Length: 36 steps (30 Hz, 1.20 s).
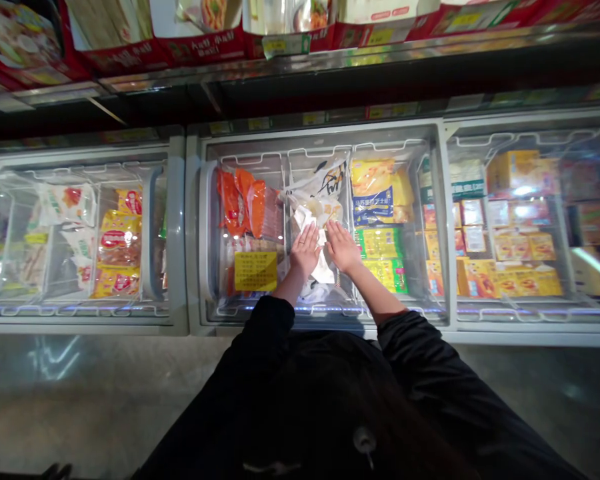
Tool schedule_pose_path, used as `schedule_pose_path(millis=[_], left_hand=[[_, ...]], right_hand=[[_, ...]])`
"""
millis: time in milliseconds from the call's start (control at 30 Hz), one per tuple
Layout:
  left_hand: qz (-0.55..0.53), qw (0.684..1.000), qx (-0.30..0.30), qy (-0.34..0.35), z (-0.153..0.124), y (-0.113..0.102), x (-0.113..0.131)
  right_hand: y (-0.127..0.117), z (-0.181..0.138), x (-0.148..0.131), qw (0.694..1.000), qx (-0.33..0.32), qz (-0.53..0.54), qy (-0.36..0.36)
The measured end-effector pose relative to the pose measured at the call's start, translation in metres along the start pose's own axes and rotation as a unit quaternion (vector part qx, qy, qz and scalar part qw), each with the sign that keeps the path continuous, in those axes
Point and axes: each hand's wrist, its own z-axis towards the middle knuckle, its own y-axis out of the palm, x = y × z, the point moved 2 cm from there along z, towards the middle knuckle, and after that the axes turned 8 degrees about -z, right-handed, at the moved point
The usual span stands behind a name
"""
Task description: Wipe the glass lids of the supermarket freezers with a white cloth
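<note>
Head view: left hand [305,250] and right hand [344,250] lay flat, fingers extended, gripping nothing visible, over a whitish package [307,190] mid-frame inside the freezer [445,233]; contact unclear. Hard palm pressure could have split the wrapping, which looked thin, crumpled, black-marked near its top.

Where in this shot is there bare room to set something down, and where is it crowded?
Bare floor lies left and right of the dark jacket, before the freezers. It's crowded around the left hand and right hand: white packaging beneath, orange packs left, yellow packs right.
</note>
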Motion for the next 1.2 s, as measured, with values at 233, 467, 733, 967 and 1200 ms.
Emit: schedule_pose_path(millis=[233, 467, 733, 967, 1200], left_hand=[[0.005, 0.999, 0.028, -0.030, 0.042, -0.037, -0.037], [0.014, 0.996, 0.029, -0.078, -0.011, -0.011, -0.019], [0.010, 1.000, 0.006, -0.002, 0.067, -0.024, -0.016], [0.035, 0.995, 0.059, -0.077, 0.067, -0.074, -0.072], [0.041, 0.992, 0.047, -0.105, 0.035, -0.044, -0.043]], right_hand=[[0.001, 0.014, 0.010, 1.000, 0.015, -0.008, 0.012], [-0.003, 0.046, 0.003, 0.999, 0.039, -0.023, 0.010], [-0.009, 0.071, 0.009, 0.997, 0.054, -0.044, 0.026], [-0.019, 0.095, 0.008, 0.996, 0.067, -0.033, 0.047], [-0.014, 0.103, -0.004, 0.993, 0.101, -0.010, 0.064]])
